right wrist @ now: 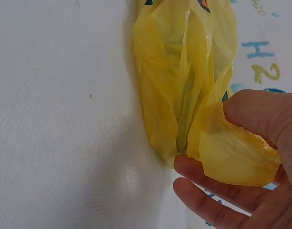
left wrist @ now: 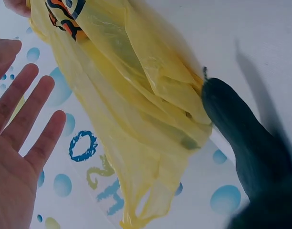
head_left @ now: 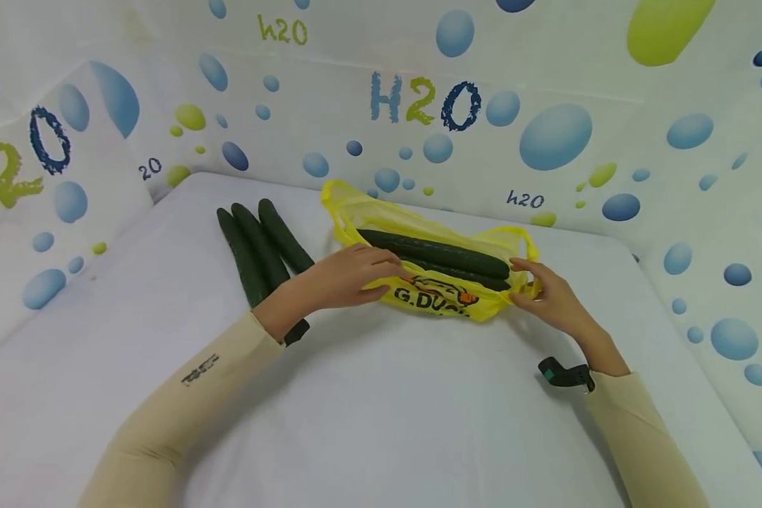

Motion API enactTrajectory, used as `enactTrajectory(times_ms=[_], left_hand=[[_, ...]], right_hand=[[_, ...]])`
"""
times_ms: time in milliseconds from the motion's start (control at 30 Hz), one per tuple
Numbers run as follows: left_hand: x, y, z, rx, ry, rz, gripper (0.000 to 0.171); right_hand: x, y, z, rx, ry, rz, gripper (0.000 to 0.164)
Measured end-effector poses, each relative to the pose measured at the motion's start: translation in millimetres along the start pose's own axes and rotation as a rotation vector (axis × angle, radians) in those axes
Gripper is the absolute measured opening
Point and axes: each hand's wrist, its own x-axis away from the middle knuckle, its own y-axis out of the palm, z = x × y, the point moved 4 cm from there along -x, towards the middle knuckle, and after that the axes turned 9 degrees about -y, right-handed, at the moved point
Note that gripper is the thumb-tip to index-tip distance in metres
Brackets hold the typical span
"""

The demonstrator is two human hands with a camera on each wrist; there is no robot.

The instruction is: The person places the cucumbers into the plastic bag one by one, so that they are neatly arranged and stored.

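A yellow plastic bag (head_left: 413, 295) with a duck print lies on its side, its opening facing up. Inside it, dark green cucumbers (head_left: 444, 252) lie lengthwise, side by side. My left hand (head_left: 352, 275) hovers at the bag's left front edge; in the left wrist view its fingers (left wrist: 35, 102) are straight and spread, with nothing between them. At the other end, my right hand (head_left: 549, 300) pinches the bag's right handle, with thumb and fingers on either side of the gathered plastic (right wrist: 236, 152).
Left of the bag, three more cucumbers (head_left: 248, 250) lie together on the white table (head_left: 381, 423), partly hidden behind my left forearm. A dark strapped device (head_left: 565, 372) is on my right wrist. A bubble-printed sheet (head_left: 330, 70) rises behind the table.
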Motion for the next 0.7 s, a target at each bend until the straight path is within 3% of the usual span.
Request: enactTrajectory(times_ms=[333,700], left_hand=[[29.8,-13.5,-2.3,0.003,0.099,0.163,0.037],[59.0,-30.7,-19.5,0.032,0.031,0.174,0.040]], right_hand=[[0.4,0.0,-0.5,-0.018,0.034,-0.015,0.061],[0.4,-0.3,-0.8,-0.034,0.071,-0.033,0.060]])
